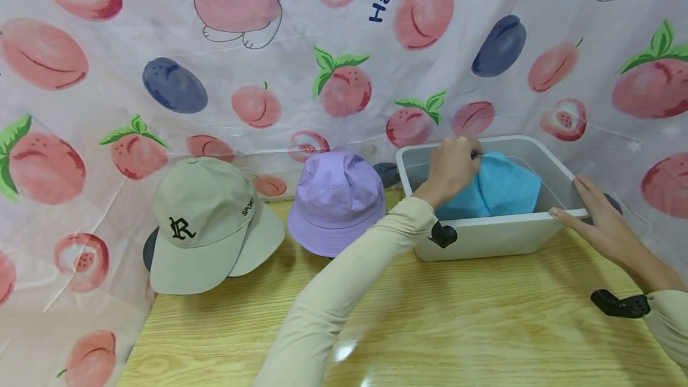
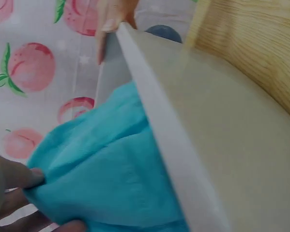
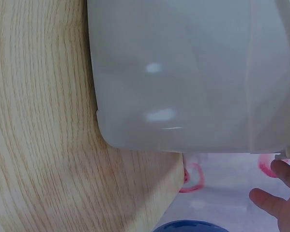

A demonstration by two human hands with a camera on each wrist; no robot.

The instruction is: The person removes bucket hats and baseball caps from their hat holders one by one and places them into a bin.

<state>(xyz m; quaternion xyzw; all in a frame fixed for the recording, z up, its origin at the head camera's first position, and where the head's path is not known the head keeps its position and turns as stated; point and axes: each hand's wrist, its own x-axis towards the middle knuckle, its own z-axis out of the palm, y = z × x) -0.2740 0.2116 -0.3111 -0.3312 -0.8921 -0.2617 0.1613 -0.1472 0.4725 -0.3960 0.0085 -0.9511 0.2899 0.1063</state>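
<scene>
A blue cloth hat (image 1: pixel 507 187) with stitched seams lies partly inside the white bin (image 1: pixel 484 240). My left hand (image 1: pixel 451 166) reaches over the bin's left part and pinches the hat's edge. In the left wrist view, the thumb and fingertips (image 2: pixel 36 176) hold the bunched blue fabric beside the bin wall. At the bin's right end, my right hand (image 1: pixel 602 220) rests on the rim, its fingers extended along the end and its thumb at the front corner. In the right wrist view only some of its fingers show, right at the rim.
Left of the bin sits a purple bucket hat (image 1: pixel 337 202). Farther left is a pale green cap (image 1: pixel 201 226) with black lettering, a second brim showing at its right. All stand on a wood-grain table (image 1: pixel 419 321) against a peach-printed cloth (image 1: pixel 258 154).
</scene>
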